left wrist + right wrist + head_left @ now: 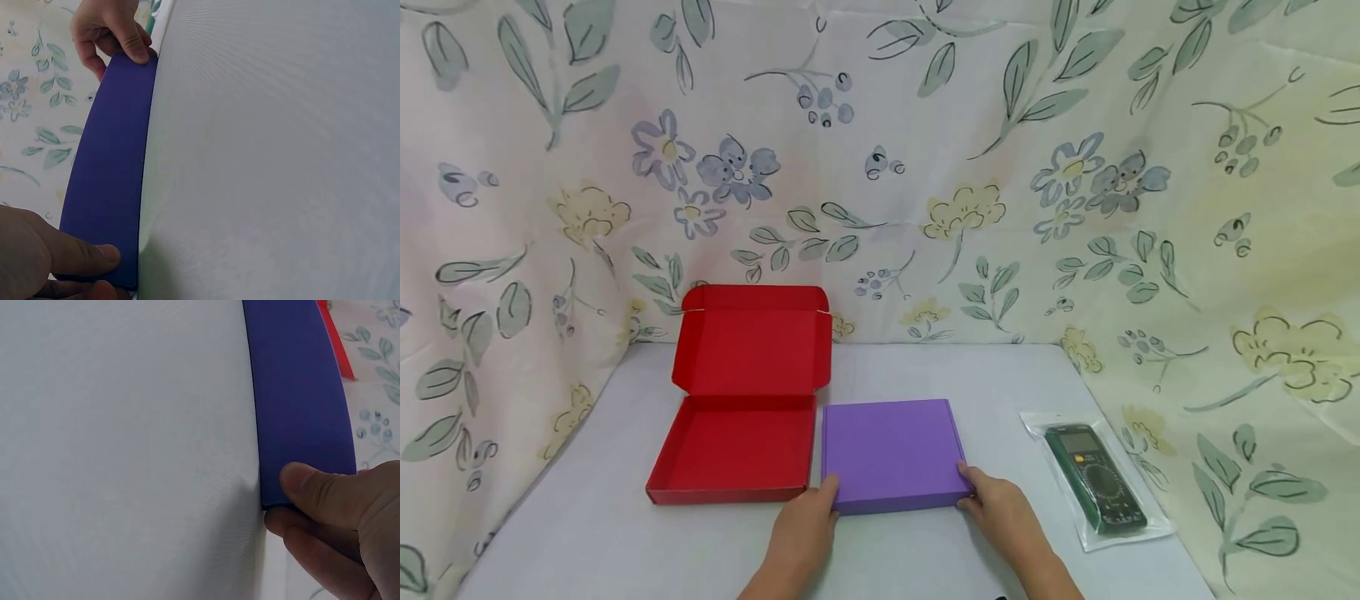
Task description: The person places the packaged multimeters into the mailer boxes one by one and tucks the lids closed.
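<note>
A flat purple box [895, 454], lid closed, lies on the white table just right of an open red box. At its front left corner my left hand [802, 527] grips it, thumb [94, 257] against the front side. My right hand [1002, 515] holds the front right corner; in the right wrist view the thumb [315, 487] presses the front face while curled fingers lie by the box's end. The red box [745, 450] has its lid raised, and its inside shows bare red. Both wrist views show the purple box's front wall along the table surface.
To the right lies a green and black multimeter [1096, 479] in a clear plastic bag [1093, 543]. A floral cloth [910, 167] hangs behind the white table [910, 558] and along both sides. The red box stands close to the purple box's left edge.
</note>
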The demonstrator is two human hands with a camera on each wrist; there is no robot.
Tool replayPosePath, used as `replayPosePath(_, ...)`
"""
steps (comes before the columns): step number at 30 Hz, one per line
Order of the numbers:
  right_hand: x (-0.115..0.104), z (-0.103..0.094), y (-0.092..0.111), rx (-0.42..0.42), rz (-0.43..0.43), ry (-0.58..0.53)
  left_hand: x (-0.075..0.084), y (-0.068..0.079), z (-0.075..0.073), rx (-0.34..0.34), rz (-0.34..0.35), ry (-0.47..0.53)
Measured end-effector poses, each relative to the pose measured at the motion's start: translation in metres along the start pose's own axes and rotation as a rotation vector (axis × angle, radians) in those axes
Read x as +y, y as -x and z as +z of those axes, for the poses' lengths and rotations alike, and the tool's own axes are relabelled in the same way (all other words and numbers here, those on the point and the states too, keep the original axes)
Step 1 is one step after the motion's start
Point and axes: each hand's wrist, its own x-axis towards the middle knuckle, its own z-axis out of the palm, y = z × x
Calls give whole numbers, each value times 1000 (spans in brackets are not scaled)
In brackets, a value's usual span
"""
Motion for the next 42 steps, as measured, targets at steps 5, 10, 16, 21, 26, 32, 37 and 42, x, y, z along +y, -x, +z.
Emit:
replayPosePath(5,-1,0,0,8,23,-32,2,-1,-3,-3,-2,0)
replayPosePath(10,-2,-2,0,-5,36,-50,4,0,-5,-1,-12,-8)
replayPosePath(16,-1,-2,1,-11,12,8,4,0,-5,-21,-23,-12)
replayPosePath(21,0,-3,-1,-26,-12,49,1,-3,-6,-7,-32,0)
replayPosePath(26,-1,-4,-3,-71,27,60,1,-7,-6,-11,-32,10)
replayPosePath(32,-2,-7,-5,-84,45,60,6,-10,-6,19,-34,-7)
replayPosePath(37,-2,-8,-8,-94,67,46,10,-16,-7,-12,-69,-10)
replayPosePath(42,1,-9,-14,-98,110,51,17,-25,-7,-63,-111,-16)
